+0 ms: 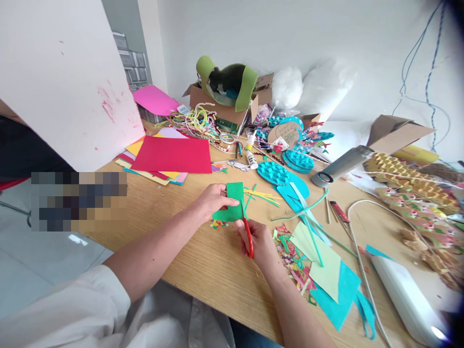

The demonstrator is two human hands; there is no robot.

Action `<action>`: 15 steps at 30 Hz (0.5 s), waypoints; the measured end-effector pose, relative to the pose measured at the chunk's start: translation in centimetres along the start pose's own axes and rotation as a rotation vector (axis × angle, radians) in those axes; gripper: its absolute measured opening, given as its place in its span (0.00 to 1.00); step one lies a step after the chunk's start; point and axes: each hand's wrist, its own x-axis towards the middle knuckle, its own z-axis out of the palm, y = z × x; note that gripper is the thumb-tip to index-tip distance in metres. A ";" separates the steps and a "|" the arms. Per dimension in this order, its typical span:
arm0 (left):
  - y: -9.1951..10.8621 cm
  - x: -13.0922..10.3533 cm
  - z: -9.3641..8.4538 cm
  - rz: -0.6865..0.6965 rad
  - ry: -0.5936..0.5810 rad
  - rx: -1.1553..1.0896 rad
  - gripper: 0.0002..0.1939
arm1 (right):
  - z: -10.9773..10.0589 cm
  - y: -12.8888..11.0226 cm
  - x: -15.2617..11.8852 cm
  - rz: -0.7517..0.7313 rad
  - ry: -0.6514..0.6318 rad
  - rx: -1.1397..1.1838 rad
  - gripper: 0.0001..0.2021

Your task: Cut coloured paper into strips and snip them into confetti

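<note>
My left hand (213, 202) pinches a piece of green paper (235, 193) between thumb and fingers above the wooden table (170, 246). Closed around the handles of red-handled scissors (249, 238) is my right hand (259, 241). The scissor blades point away from me and lie along the right edge of the green paper. Thin green and yellow paper strips (263, 195) are scattered just beyond the paper. Beneath it, small coloured paper bits (219, 224) rest on the tabletop.
Coloured sheets, a red one (174, 153) on top, are stacked at the back left. To the right lie paper scraps (293, 263), a pale green sheet (321, 253), a red utility knife (340, 211) and a white cable (357, 237). A metal flask (342, 165) lies behind them.
</note>
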 end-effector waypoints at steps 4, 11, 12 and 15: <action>0.1 0.1 -0.1 -0.002 -0.017 -0.005 0.18 | 0.0 -0.1 -0.1 -0.010 -0.009 -0.009 0.27; 1.5 -0.3 -0.6 -0.034 -0.031 0.020 0.20 | -0.2 -0.3 -0.1 -0.015 -0.049 0.012 0.27; 1.5 -0.3 -0.7 -0.036 -0.034 0.014 0.20 | -0.2 -0.3 -0.1 -0.019 -0.052 0.015 0.27; 1.4 -0.3 -0.7 -0.035 -0.032 0.013 0.19 | -0.1 -0.3 -0.1 -0.023 -0.057 0.021 0.25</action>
